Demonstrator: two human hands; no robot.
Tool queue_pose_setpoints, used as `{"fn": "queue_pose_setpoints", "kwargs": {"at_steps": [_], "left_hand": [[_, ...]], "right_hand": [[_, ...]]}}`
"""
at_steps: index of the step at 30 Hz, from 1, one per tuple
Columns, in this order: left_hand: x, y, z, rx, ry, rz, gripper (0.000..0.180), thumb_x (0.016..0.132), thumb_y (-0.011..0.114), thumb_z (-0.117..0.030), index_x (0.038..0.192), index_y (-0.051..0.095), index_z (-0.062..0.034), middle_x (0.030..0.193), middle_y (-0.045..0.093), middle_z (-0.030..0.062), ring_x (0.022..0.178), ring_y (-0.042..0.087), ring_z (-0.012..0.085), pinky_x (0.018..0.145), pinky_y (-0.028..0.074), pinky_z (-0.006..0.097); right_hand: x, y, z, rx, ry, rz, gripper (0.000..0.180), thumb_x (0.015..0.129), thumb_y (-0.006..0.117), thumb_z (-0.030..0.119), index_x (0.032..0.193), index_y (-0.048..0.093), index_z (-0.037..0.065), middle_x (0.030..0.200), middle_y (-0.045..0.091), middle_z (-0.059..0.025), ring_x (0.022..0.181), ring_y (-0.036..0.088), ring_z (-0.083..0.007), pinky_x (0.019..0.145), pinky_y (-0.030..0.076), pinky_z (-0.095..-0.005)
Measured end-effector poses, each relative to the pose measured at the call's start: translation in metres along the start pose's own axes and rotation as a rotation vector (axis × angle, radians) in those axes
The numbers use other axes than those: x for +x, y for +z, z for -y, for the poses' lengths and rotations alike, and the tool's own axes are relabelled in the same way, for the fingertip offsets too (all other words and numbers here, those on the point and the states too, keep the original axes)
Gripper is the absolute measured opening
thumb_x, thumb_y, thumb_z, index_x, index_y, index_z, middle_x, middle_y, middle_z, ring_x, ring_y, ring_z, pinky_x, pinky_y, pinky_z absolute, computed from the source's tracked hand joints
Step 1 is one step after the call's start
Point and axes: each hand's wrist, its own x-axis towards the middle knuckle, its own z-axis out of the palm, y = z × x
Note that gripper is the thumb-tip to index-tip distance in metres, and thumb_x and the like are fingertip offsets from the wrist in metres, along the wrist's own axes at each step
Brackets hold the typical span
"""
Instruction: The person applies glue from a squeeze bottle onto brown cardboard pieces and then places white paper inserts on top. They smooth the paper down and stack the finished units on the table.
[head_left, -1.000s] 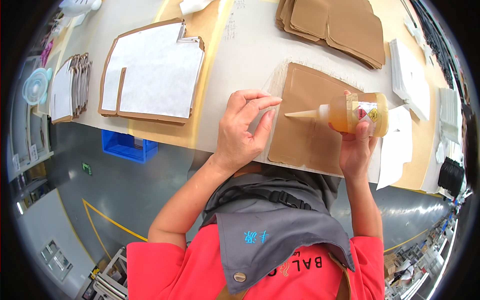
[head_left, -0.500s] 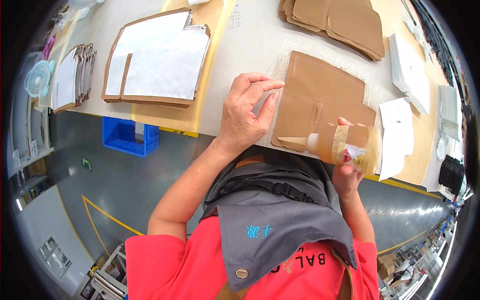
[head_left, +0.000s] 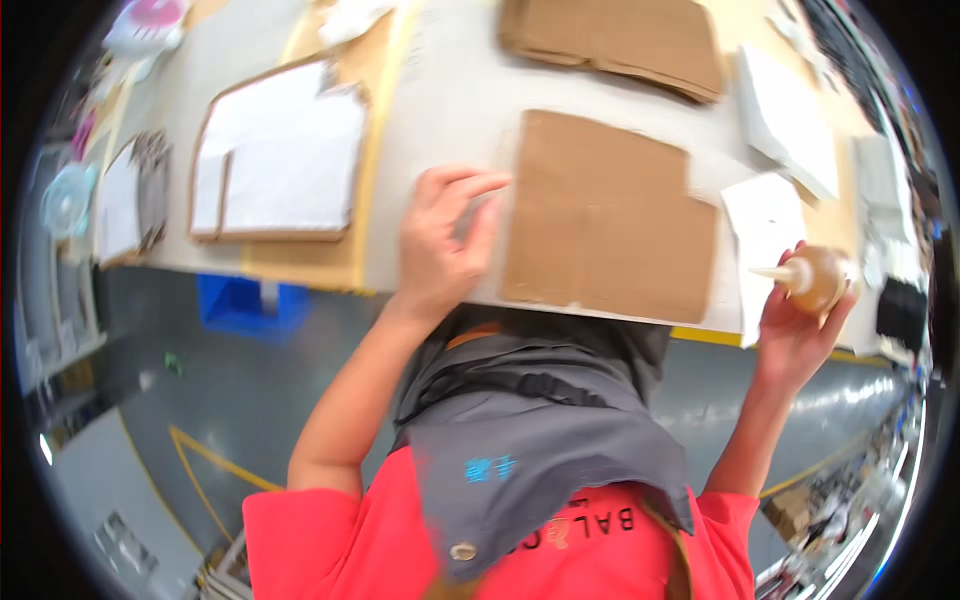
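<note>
My right hand (head_left: pixel 793 335) is wrapped around a squeeze bottle (head_left: pixel 824 281) of amber liquid. Its pale pointed nozzle faces left, and the bottle is over the white sheets (head_left: pixel 764 215) at the table's right. A flat brown leather-like panel (head_left: pixel 608 220), notched at its upper right corner, lies in front of me along the near edge. Just off that panel's left side hovers my left hand (head_left: pixel 440 240), nothing visible in it, the fingers bent and the thumb a little apart from them.
A brown panel stack (head_left: pixel 615 45) lies behind the single panel. White-faced, brown-edged pieces (head_left: pixel 290 150) are piled on the left, with a smaller bundle (head_left: pixel 130 200) beyond them. White stacked pieces (head_left: pixel 787 120) are at the right. A blue bin (head_left: pixel 250 305) stands below the table's left edge.
My right hand has carried the bottle rightward, away from the panel, and turned it. The panel now appears smooth, its slit no longer visible. The whole view has shifted slightly.
</note>
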Motion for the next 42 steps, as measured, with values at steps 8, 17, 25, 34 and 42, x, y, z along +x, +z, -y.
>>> {"fn": "queue_pose_setpoints", "kwargs": {"at_steps": [8, 17, 25, 34, 42], "left_hand": [[0.003, 0.006, -0.003, 0.009, -0.006, 0.034, 0.023, 0.087, 0.062, 0.004, 0.107, 0.070, -0.0042, 0.106, 0.063, 0.0121, 0.101, 0.061, 0.0271, 0.089, 0.049, 0.035], [-0.001, 0.003, -0.003, 0.034, -0.014, 0.057, 0.023, 0.086, 0.061, 0.004, 0.107, 0.069, -0.0027, 0.107, 0.064, 0.0127, 0.103, 0.061, 0.0277, 0.093, 0.047, 0.036], [0.035, 0.013, -0.042, 0.004, 0.155, 0.160, 0.028, 0.084, 0.063, 0.004, 0.110, 0.069, -0.0045, 0.110, 0.064, 0.0118, 0.106, 0.060, 0.0295, 0.101, 0.045, 0.041], [0.124, 0.149, -0.117, -0.164, 0.483, 0.561, 0.062, 0.086, 0.074, -0.021, 0.141, 0.050, -0.0096, 0.135, 0.057, 0.0162, 0.122, 0.056, 0.0349, 0.104, 0.044, 0.041], [0.132, 0.230, -0.158, -0.458, 0.103, 1.291, 0.042, 0.101, 0.058, -0.025, 0.137, 0.055, -0.0050, 0.121, 0.066, 0.0060, 0.111, 0.060, 0.0153, 0.097, 0.046, 0.031]], "right_hand": [[0.130, -0.155, 0.144, -1.670, -0.222, -0.431, 0.078, 0.085, 0.062, 0.067, 0.130, 0.054, 0.004, 0.114, 0.067, -0.0170, 0.102, 0.066, -0.0289, 0.087, 0.051, -0.0388], [0.149, -0.094, 0.075, -1.872, -0.455, -0.125, 0.057, 0.086, 0.070, 0.050, 0.117, 0.065, 0.002, 0.111, 0.068, -0.0155, 0.103, 0.063, -0.0282, 0.088, 0.049, -0.0362], [0.179, -0.072, 0.052, -1.438, 0.033, 0.049, 0.036, 0.088, 0.074, 0.031, 0.106, 0.068, 0.001, 0.095, 0.068, -0.0042, 0.090, 0.060, -0.0126, 0.082, 0.047, -0.0274], [0.111, -0.056, 0.075, -1.164, -0.197, 0.282, 0.016, 0.088, 0.076, 0.016, 0.095, 0.066, 0.005, 0.088, 0.064, 0.0047, 0.087, 0.056, -0.0078, 0.083, 0.045, -0.0242], [0.073, -0.059, 0.098, -1.226, -0.394, 0.350, 0.019, 0.086, 0.075, 0.014, 0.101, 0.066, 0.004, 0.101, 0.066, 0.0009, 0.099, 0.058, -0.0108, 0.095, 0.043, -0.0276]]}}
